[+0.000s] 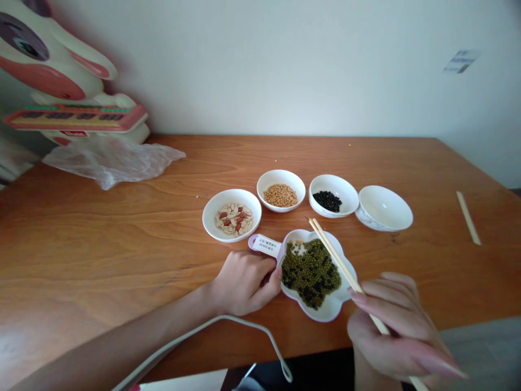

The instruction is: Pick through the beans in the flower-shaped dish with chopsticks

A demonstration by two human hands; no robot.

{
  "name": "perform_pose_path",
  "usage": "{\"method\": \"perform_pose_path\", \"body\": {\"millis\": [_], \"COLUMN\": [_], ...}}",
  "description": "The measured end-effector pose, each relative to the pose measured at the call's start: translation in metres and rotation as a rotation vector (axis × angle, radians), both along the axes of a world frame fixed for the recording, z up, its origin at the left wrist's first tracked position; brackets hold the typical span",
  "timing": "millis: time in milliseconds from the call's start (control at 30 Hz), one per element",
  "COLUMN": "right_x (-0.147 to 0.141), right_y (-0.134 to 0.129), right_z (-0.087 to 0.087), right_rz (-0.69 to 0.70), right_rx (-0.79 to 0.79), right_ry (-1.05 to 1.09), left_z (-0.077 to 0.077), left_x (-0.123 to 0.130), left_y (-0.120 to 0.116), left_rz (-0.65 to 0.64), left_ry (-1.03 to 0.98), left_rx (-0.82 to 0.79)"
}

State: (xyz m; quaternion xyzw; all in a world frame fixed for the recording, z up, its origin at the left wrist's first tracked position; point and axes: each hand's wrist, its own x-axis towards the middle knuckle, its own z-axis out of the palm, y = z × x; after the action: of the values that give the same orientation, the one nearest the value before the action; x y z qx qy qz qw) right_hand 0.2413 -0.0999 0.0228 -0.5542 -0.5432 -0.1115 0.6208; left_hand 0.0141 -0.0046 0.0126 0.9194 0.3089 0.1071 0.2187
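Note:
My right hand (pixel 396 323) is closed around a pair of wooden chopsticks (pixel 342 266), which slant over a flower-shaped dish (pixel 334 310). Their tips are close together above the dish's far rim; a tiny dark speck shows there, too small to name. Green mung beans (pixel 311 271) fill the dish, with darker beans and a few pale pieces among them. My left hand (pixel 248 282) has its thumb and curled fingers on the dish's left edge, below the labelled handle (pixel 266 246). The fingers' undersides are hidden.
Beyond the dish stand white bowls with peanuts (pixel 234 219), soybeans (pixel 280 195) and black beans (pixel 328 201), plus an empty bowl (pixel 385 208). A wooden strip (pixel 468 217) lies right. Back left are a plastic bag (pixel 118 160) and a cow-shaped toy (pixel 77 87). A cable (pixel 228 317) crosses the front.

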Motion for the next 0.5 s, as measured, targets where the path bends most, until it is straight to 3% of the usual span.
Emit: {"method": "perform_pose_path", "body": {"millis": [33, 133, 200, 267, 367, 500], "right_x": [0.0, -0.004, -0.008, -0.009, -0.003, 0.015], "right_y": [0.008, 0.039, 0.059, 0.07, 0.067, 0.035], "right_z": [0.005, 0.021, 0.029, 0.032, 0.029, 0.021], "right_rz": [0.032, 0.089, 0.122, 0.126, 0.139, 0.193], "right_rx": [0.099, 0.142, -0.084, -0.168, -0.186, -0.251], "right_ry": [-0.051, -0.06, -0.01, 0.022, 0.209, 0.509], "left_z": [0.0, -0.002, -0.002, -0.003, -0.004, -0.003], "left_x": [0.0, -0.001, -0.001, -0.001, -0.001, 0.0], "left_y": [0.0, -0.001, -0.001, -0.001, 0.0, 0.0], "left_rz": [-0.001, -0.007, -0.008, -0.009, -0.009, -0.011], "left_ry": [-0.002, 0.001, 0.007, 0.009, 0.003, -0.006], "left_rx": [-0.002, -0.006, -0.007, -0.002, 0.011, 0.006]}}
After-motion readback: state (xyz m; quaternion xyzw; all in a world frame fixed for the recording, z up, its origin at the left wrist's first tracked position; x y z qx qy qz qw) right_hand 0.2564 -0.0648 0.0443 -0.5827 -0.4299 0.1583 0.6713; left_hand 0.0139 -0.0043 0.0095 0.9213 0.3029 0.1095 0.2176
